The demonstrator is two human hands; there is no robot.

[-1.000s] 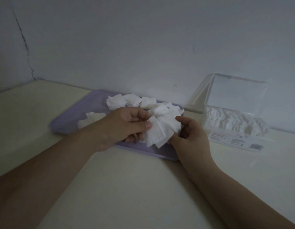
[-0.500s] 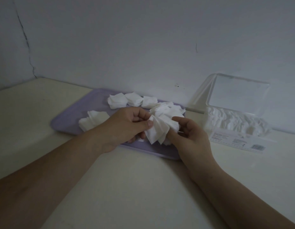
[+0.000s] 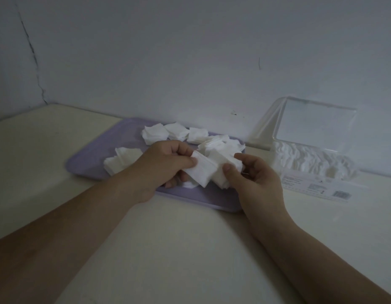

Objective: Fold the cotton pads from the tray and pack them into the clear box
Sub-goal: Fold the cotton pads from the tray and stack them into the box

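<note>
A lilac tray (image 3: 91,159) lies on the table with several loose white cotton pads (image 3: 155,133) along its back and left side. Over the tray's front right part, both hands hold one white cotton pad (image 3: 204,172). My left hand (image 3: 166,165) pinches its left end between thumb and fingers. My right hand (image 3: 253,178) pinches its right end with the thumb on top. The clear box (image 3: 310,159) stands to the right by the wall, lid up, holding many white pads.
A pale wall rises right behind the tray and box, with a dark crack at the left corner. The cream table (image 3: 190,249) stretches toward me in front of the tray. A printed label (image 3: 317,187) runs along the box's front.
The pad between my hands has been folded into a narrower shape. My right hand moved up to pinch its right end. My left hand kept its grip.
</note>
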